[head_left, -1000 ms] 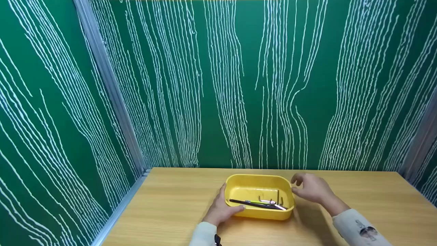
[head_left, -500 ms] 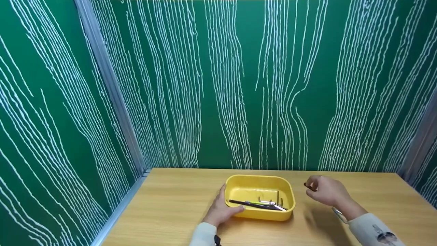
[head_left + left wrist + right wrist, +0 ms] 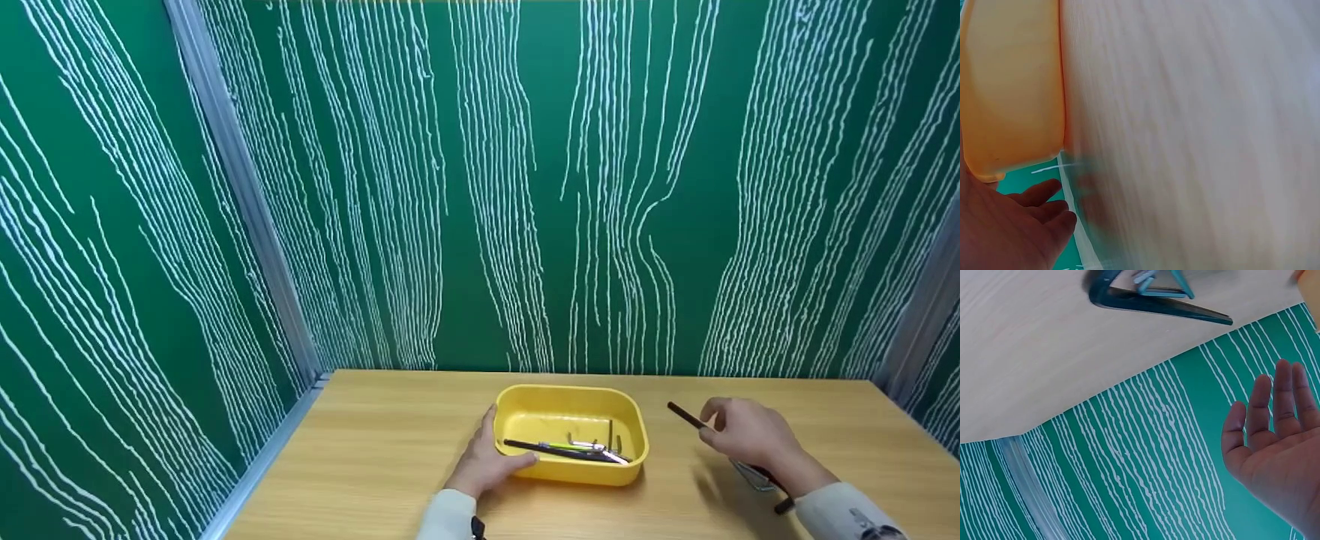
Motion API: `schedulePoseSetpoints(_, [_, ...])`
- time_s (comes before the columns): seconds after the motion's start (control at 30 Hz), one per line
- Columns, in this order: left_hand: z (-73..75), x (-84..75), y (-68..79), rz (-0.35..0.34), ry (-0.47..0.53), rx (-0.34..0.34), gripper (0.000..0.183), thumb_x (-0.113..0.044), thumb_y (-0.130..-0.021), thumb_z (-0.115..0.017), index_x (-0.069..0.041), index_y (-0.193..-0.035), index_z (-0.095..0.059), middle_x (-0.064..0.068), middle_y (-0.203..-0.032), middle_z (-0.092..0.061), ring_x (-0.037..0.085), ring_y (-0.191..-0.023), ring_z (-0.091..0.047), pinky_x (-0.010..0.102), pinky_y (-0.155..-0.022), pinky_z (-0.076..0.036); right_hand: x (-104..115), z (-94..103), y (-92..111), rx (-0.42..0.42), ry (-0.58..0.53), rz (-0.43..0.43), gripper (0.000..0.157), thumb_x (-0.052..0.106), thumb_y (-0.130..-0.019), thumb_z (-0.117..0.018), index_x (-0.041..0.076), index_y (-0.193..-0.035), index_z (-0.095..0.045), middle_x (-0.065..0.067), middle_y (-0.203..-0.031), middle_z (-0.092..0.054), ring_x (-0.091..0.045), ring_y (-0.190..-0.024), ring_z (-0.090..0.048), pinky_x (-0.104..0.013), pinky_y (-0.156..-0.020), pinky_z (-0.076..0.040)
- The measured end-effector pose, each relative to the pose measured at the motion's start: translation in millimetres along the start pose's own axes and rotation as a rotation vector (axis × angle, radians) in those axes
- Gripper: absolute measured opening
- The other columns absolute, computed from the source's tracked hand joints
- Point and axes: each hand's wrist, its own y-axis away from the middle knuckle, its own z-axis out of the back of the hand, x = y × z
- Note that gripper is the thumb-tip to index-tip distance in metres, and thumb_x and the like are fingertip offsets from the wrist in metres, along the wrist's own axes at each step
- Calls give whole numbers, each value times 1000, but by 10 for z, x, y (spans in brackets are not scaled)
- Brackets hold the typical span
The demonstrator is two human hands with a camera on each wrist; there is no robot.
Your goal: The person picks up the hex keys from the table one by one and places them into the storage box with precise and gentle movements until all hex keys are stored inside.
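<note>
On the wooden table, a yellow plastic container holds several thin tools, with a long dark hex key, a silver one and a green piece among them. My left hand grips its near left corner, fingers along the left wall and thumb at the front rim. To the right of the container lies a large black hex key, bent at one end. Smaller silver pieces lie beside its bend in the right wrist view. My right hand hovers over the black key's middle, hiding part of it, fingers relaxed.
Green panels with wavy white lines stand behind and beside the table. A grey metal post rises at the back left corner, and another post at the right.
My right hand has drawn back from the container's right edge toward the lower right, uncovering the black hex key on the table. My left hand and the container stay put.
</note>
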Motion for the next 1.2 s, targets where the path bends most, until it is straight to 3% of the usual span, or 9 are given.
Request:
schedulePoseSetpoints(0.3, [-17,-4,12,41,22,15,117,-60,-49,-74,-22,-141,-11,9,-136,-35,23,-118,-39,44,-102,-28,-98,-1,104,45,5,-35,24,34,-71,-63,16,-88,-62,2,-72,-56,-12,-61,-48,-29,-47,-36])
schedulePoseSetpoints(0.9, [4,-15,-3,26,37,19,116,-57,-50,-75,-24,-141,-10,6,-137,-34,19,-117,-40,41,-103,-29,-297,-71,257,138,11,-110,14,32,-73,-61,19,-79,-62,3,-66,-52,-13,-57,-45,-28,-44,-32])
schedulePoseSetpoints(1.2, [2,-26,5,33,48,14,115,-56,-50,-75,-27,-140,-10,5,-139,-32,19,-119,-39,40,-103,-28,-407,-154,302,213,-19,-158,20,35,-74,-63,16,-79,-61,1,-67,-53,-12,-54,-47,-28,-43,-33])
